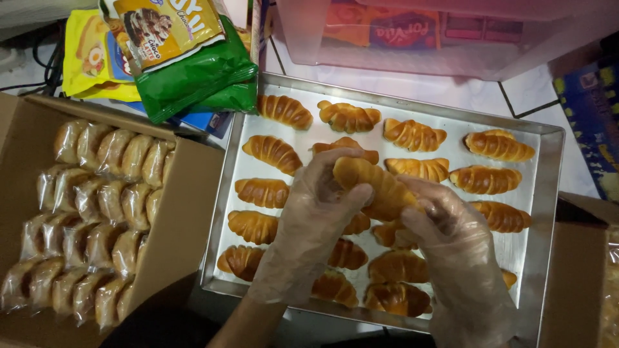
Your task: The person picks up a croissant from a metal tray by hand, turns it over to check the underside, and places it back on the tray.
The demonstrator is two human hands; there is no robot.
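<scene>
Both hands, in thin clear plastic gloves, work close under the head camera over a metal baking tray (549, 193): the left hand (309, 219) curls its fingers around the near end of a golden crescent-shaped bread roll (377, 187), and the right hand (451, 238) grips the same roll from the other side, so the roll is lifted clear of the tray between them, above its middle. No wrapper shows on this roll, though the gloves hide part of it. Around and below the hands the tray holds many more bare rolls in loose rows, one at the far left corner (285, 111), another at the far right (498, 145), and a darker one along the near edge (396, 298); patches of bare metal show between the rows. To the left stands an open cardboard box (187, 200) packed with rows of similar rolls, each in its own clear bag (97, 193), and it looks close to full. Judged from this, a good share of the rolls is already bagged and boxed, while most of a trayful is left. Beyond the box lie a green snack packet (193, 77) and a yellow one (87, 55), with a translucent plastic bin (425, 38) behind the tray.
</scene>
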